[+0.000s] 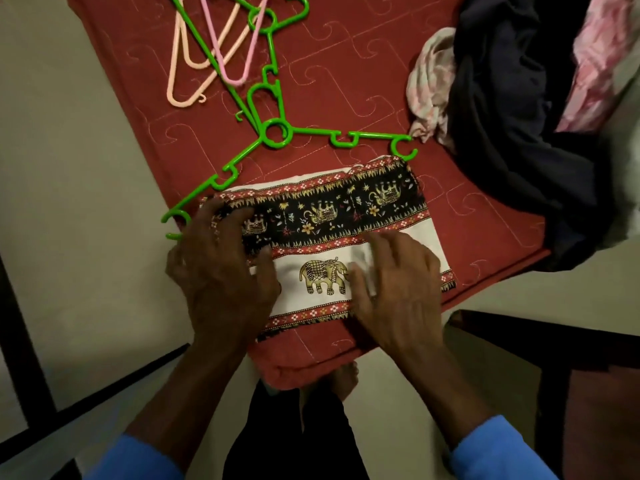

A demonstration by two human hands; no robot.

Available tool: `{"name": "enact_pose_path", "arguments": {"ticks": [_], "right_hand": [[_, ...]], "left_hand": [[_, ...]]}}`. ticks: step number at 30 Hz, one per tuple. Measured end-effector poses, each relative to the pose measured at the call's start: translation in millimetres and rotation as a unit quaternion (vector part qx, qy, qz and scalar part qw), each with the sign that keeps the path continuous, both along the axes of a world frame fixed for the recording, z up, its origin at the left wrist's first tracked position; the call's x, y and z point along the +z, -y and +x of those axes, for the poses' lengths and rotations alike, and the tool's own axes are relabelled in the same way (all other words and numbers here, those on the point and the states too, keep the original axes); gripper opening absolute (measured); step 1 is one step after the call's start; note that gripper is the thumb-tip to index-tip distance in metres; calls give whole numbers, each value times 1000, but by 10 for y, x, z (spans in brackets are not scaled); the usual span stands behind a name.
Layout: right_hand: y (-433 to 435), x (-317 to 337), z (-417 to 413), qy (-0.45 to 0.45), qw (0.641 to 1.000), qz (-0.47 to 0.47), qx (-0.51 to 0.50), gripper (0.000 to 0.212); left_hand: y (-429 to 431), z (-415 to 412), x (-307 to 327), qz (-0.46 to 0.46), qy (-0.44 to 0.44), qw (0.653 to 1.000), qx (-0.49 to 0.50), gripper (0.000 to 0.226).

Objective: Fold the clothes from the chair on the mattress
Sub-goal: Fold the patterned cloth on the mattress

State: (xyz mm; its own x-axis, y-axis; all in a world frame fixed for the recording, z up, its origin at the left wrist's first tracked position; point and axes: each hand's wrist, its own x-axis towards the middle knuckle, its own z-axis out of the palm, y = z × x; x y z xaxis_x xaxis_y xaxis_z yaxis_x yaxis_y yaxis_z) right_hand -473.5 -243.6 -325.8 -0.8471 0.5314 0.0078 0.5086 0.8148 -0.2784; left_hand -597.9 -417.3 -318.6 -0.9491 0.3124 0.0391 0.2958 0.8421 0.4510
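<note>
The folded cream cloth with elephant print and black-and-red borders (322,237) lies at the near corner of the red quilted mattress (346,81), long axis left to right. The left hand (221,268) presses its left end, the right hand (398,282) its right half. Both lie flat, fingers extended, gripping nothing. Each end is equally within reach.

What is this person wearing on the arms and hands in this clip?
The left hand and right hand are bare: no gloves, no watch or bracelet at either wrist. The forearms are uncovered. Each arm has a bright blue sleeve, the left sleeve and the right sleeve, ending well above the wrist. Any ring is too blurred to tell.
</note>
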Motion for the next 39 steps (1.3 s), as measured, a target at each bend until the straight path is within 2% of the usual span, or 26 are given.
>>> {"name": "enact_pose_path", "arguments": {"ticks": [2, 5, 7, 9, 11, 15, 17, 19, 21, 23, 27, 29, 32, 33, 34, 36, 37, 39], "right_hand": [[-2, -86, -171, -11, 997, -55, 47, 58], [-151, -223, -397, 58, 995, -69, 45, 75], [-241, -328, -456, 116, 991, -48, 57, 82], [-267, -396, -442, 135, 988, -33, 64, 84], [-265, -409, -415, 123, 990, -39, 53, 82], [-271, -407, -390, 92, 993, -56, 38, 74], [-267, -403, -402, 64, 996, -65, 10, 70], [-307, -363, -466, 3, 992, -87, -87, 66], [-442, -292, -618, -52, 969, -105, -215, 66], [-679, -344, -817, -57, 942, -140, -301, 62], [-1074, -384, -1101, -68, 896, -263, -351, 35], [-1172, -343, -1095, -110, 868, -330, -355, 25], [-1223, -248, -1033, -136, 858, -387, -309, 28], [-1219, -186, -1016, -155, 836, -433, -300, 27], [-1209, -106, -998, -175, 799, -498, -287, 29], [-1165, 139, -950, -185, 739, -605, -235, 44], [-1118, 321, -913, -178, 739, -616, -209, 50], [-993, 763, -859, -184, 762, -596, -177, 51]], "left_hand": [[-260, -194, 9, 19, -17, 999, -34, 53], [-561, -746, -11, -41, -9, 999, 25, 52], [-550, -1210, -41, -93, 88, 988, 89, 51], [-482, -1493, -36, -80, 188, 973, 105, 35], [-474, -1524, -57, -41, 195, 978, 66, 18], [-619, -1445, -192, 93, 196, 973, 73, 14], [-637, -1490, -248, 102, 194, 973, 76, 14], [-602, -1556, -280, 98, 187, 976, 56, 15], [-547, -1617, -286, 82, 174, 981, 30, 17], [-511, -1663, -285, 69, 174, 982, -4, 16], [-485, -1724, -255, 85, 176, 980, -35, 13], [-456, -1749, -247, 96, 167, 981, -31, 13], [-406, -1758, -146, 131, 166, 976, -44, 16], [-388, -1749, -65, 145, 162, 975, -49, 15], [-364, -1739, 41, 160, 155, 973, -52, 15], [-302, -1692, 365, 172, 130, 975, -55, 15], [-250, -1656, 560, 176, 113, 977, -50, 15], [-122, -1530, 1012, 189, 84, 978, -30, 16]]}}
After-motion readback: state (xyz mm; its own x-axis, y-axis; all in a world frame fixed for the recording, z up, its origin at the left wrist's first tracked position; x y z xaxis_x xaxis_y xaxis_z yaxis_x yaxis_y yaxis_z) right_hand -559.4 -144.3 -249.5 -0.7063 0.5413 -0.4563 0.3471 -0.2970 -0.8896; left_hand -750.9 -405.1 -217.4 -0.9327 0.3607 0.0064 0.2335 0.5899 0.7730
